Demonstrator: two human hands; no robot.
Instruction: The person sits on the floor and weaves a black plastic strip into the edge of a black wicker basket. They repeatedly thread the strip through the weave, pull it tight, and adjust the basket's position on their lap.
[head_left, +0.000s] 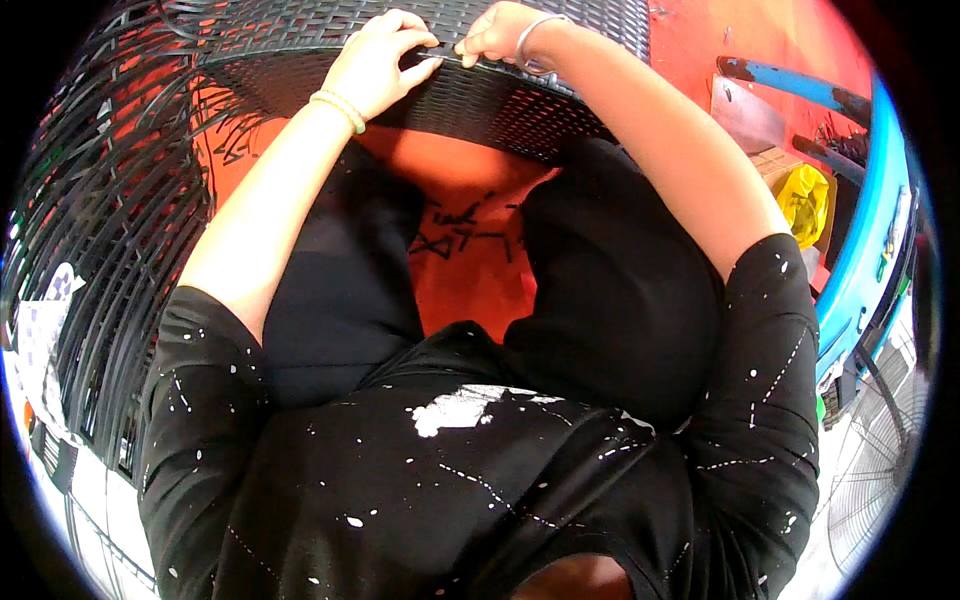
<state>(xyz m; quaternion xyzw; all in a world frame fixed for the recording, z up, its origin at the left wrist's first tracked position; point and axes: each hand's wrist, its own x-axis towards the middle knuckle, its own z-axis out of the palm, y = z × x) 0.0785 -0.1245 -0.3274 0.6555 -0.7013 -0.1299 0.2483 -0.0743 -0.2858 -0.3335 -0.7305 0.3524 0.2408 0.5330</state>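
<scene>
In front of me at the top of the view is a black woven wicker piece (300, 35), with a flat top and a side panel (480, 110) that drops below its near edge. My left hand (375, 65), a beaded bracelet at its wrist, is at this edge, with thumb and forefinger closed around the dark rim. Just to the right, my right hand (503, 33) has its fingers bent in a pinch at the same edge. A thin black strand seems to be between those fingertips, though it is too small to see clearly. The hands are a small gap apart.
Long loose black strands (110, 230) fan out along my left side. Short black offcuts (465, 228) lie on the red floor between my legs. To the right stand a blue curved frame (865, 250), a yellow bag (803, 205) in a cardboard box, and a wire fan guard (875, 470).
</scene>
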